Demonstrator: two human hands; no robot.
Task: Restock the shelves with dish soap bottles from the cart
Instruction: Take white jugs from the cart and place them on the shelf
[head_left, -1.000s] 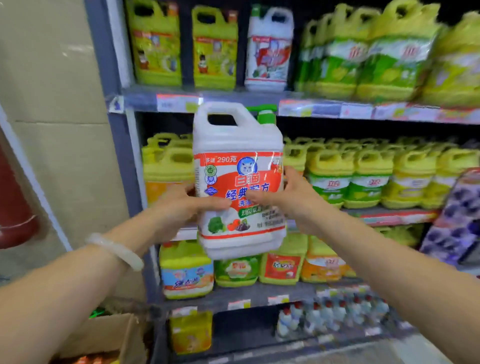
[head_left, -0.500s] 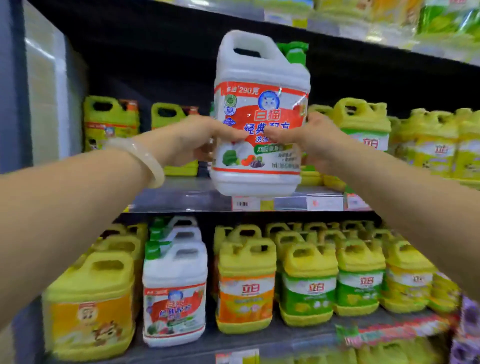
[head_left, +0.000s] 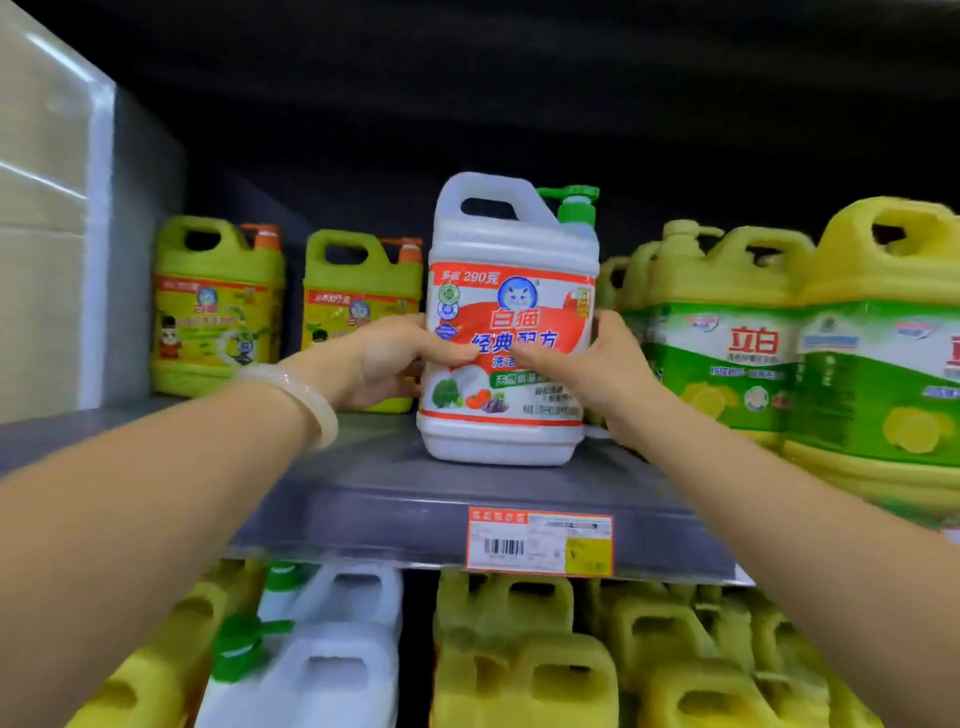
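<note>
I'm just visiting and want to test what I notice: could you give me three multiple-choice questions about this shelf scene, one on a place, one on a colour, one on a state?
1. Where is the white bottle?
A. in a cart
B. on the grey shelf, between yellow-green jugs
C. on the floor

2. What colour is its pump top?
A. orange
B. blue
C. green

3. What are the hands doing?
A. both hold the bottle's sides
B. only one touches it
C. both hang free

Answers:
1 B, its base sits on the shelf board above the price tag.
2 C, the pump beside the handle is green.
3 A, the left hand and right hand curl round the label.
</note>
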